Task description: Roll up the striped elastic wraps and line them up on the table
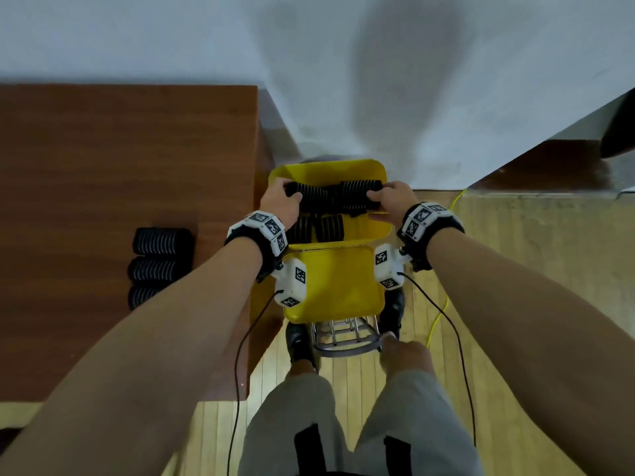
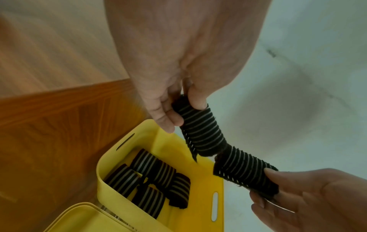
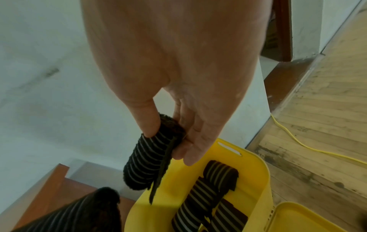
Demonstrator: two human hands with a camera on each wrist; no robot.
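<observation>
Two rolled black wraps with white stripes are held end to end above the yellow bin (image 1: 378,168). My left hand (image 1: 287,197) grips the left roll (image 1: 309,197) by its outer end, thumb and fingers curled round it (image 2: 200,130). Gripping the right roll (image 1: 360,194) the same way is my right hand (image 1: 376,201), seen close in the right wrist view (image 3: 151,158) with a loose tab hanging. Several loose wraps (image 2: 147,177) lie in the bin. Three finished rolls (image 1: 161,240) are lined up on the brown table (image 1: 103,149).
A yellow lid (image 1: 336,283) sits in front of the bin over a metal frame (image 1: 347,338). The table's right edge runs just left of the bin. A yellow cable (image 3: 294,138) trails over the wooden floor at right. A white wall stands behind.
</observation>
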